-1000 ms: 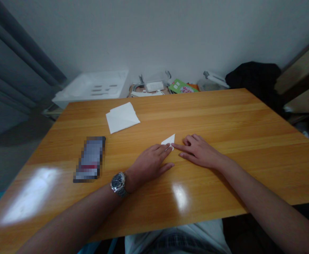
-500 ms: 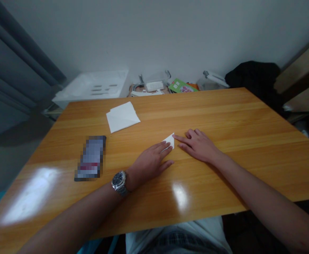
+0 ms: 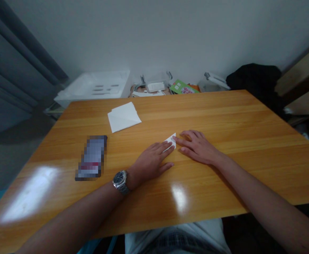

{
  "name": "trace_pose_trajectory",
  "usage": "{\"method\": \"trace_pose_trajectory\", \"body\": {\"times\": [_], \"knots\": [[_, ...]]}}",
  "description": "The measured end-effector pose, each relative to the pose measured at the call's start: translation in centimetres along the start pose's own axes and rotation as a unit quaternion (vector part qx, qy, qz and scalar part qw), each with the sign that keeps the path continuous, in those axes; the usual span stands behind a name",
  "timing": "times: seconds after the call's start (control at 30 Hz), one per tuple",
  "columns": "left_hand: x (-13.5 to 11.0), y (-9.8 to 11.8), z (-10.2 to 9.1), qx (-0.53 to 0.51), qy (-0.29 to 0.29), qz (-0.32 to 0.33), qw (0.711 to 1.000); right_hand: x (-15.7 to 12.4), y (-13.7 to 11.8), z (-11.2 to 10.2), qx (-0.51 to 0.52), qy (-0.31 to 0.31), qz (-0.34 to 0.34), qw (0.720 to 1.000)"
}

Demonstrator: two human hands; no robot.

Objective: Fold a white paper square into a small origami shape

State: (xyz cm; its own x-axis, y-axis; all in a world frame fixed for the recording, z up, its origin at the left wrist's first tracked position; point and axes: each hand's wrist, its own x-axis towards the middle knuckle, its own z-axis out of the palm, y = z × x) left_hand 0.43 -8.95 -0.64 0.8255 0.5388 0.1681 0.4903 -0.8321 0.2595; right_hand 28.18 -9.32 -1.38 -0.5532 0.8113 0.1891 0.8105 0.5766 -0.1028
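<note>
A small folded piece of white paper (image 3: 171,139) lies on the wooden table (image 3: 223,116), mostly covered by my fingers. My left hand (image 3: 151,161), with a metal watch at the wrist, lies flat with its fingers stretched out over the paper's near side. From the right, my right hand (image 3: 197,147) rests flat on the table, its index fingertip pressing the paper's right edge. Neither hand grips anything.
A stack of white paper sheets (image 3: 123,116) lies further back on the left. A phone (image 3: 91,157) lies at the left. Beyond the table's far edge are a white foam tray (image 3: 96,86), cables, a green booklet (image 3: 183,86) and dark cloth (image 3: 255,76).
My right hand has slid a little along the paper's right edge, its fingers spreading flatter. My left hand has stayed pressed on the paper.
</note>
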Motion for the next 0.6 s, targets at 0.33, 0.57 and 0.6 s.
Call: {"method": "trace_pose_trajectory", "body": {"times": [0.33,0.57,0.6], "knots": [[0.07,0.41,-0.41,0.034,-0.003,-0.006,0.999,0.18,-0.01,0.5,0.07,-0.036,-0.044,0.996],[0.07,0.25,-0.61,0.031,-0.019,-0.004,0.999,0.18,-0.02,0.45,0.055,-0.056,-0.033,0.996],[0.09,0.26,-0.62,0.031,-0.021,-0.004,0.999,0.19,-0.02,0.46,0.045,-0.059,-0.028,0.997]]}}
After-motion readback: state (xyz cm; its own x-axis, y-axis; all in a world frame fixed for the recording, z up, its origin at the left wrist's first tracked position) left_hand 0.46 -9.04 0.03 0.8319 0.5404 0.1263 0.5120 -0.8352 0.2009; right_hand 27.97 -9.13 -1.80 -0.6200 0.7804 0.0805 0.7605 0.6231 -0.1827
